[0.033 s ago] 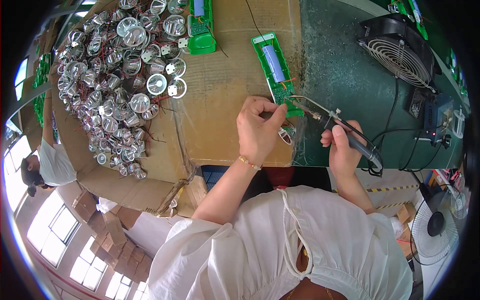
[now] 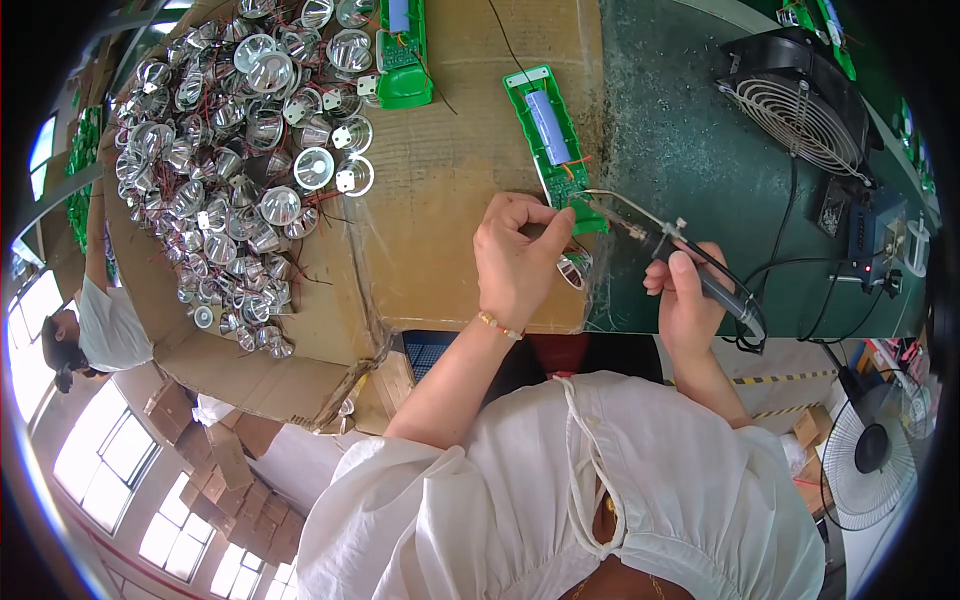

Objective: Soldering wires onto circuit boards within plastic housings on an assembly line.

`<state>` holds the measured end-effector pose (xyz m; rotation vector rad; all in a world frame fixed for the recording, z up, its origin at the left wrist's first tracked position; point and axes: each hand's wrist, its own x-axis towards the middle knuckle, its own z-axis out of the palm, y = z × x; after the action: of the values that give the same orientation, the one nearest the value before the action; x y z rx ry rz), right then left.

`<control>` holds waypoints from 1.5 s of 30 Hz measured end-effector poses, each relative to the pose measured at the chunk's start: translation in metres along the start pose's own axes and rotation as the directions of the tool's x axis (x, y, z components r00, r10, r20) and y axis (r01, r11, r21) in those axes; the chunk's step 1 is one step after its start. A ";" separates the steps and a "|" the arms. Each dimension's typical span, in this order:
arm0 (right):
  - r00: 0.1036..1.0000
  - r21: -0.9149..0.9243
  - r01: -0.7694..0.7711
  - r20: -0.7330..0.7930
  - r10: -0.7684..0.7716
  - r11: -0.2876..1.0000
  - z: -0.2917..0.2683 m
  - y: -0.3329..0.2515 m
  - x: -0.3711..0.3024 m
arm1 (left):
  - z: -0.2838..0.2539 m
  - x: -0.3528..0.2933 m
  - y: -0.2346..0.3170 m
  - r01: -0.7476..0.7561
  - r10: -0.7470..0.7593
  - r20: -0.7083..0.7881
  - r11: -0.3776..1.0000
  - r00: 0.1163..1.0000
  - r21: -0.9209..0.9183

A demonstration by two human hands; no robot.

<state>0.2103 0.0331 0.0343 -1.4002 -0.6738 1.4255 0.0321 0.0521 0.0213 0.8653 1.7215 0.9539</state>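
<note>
Under my left hand's fingertips lies the lower end of a green plastic casing point(image 2: 519, 95), holding a blue cylindrical battery point(image 2: 547, 128) and a small green circuit board point(image 2: 565, 181). My left hand point(image 2: 518, 248) is closed in a pinch at the board's edge; whatever sits between thumb and finger is hidden. Just below those fingertips rests a small silver reflector point(image 2: 572, 270), partly covered. My right hand point(image 2: 690, 300) grips a soldering iron point(image 2: 715, 287) with a thin bent metal tube along it. The iron's tip points left, close to the board.
Many silver reflectors point(image 2: 278, 206) with red wires fill a cardboard box at left. Another green casing point(image 2: 404, 88) lies beside them. On the right stand a black fan point(image 2: 800, 110) and a blue powered box point(image 2: 878, 240) with cables. Another person point(image 2: 110, 325) is at far left.
The soldering iron's tip has shifted slightly right, away from my left fingertips, and my right hand moved a little with it. My left hand stays in place.
</note>
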 end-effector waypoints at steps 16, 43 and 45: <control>0.996 0.003 0.092 -0.009 -0.092 0.996 -0.016 -0.006 0.004 | -0.006 0.002 -0.001 0.069 -0.085 -0.113 0.989 0.990 -0.134; 0.994 0.028 0.023 -0.110 -0.020 0.999 -0.059 -0.016 0.018 | 0.123 0.285 0.168 -0.650 0.862 0.193 0.190 0.469 0.736; 0.998 0.027 0.019 -0.065 -0.017 0.999 -0.053 -0.015 0.020 | 0.094 0.315 0.143 -0.767 0.676 0.468 0.232 0.569 0.597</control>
<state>0.2677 0.0435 0.0308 -1.4091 -0.6216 1.3649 0.0459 0.4094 0.0009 2.4464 1.5616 0.6376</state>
